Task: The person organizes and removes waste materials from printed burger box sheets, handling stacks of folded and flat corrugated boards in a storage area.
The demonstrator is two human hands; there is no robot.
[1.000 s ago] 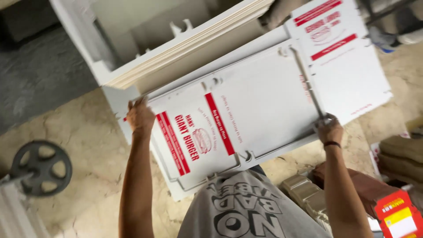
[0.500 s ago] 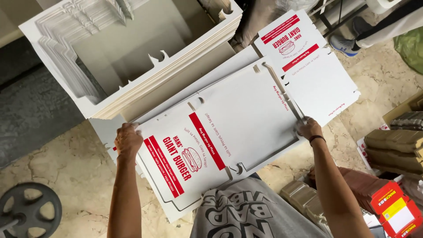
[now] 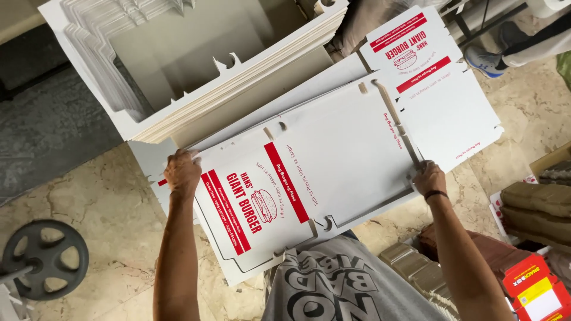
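Observation:
A flat white die-cut cardboard box blank (image 3: 333,160) with red stripes and a burger drawing lies across a stack of similar blanks in front of me. My left hand (image 3: 182,171) grips its left edge near the red stripes. My right hand (image 3: 429,178), with a dark band on the wrist, holds its right edge by a fold line. Another printed blank (image 3: 434,77) sticks out beyond it at the upper right.
A thick pile of plain white blanks (image 3: 196,65) lies at the upper left. A round grey wheel (image 3: 41,258) rests on the marble floor at lower left. Brown moulded trays (image 3: 535,205) and a red-yellow box (image 3: 535,288) sit at the right. Another person's shoe (image 3: 485,59) is at top right.
The view has shifted so the blanks sit lower and more centred. Both hands keep their hold on the top blank's edges.

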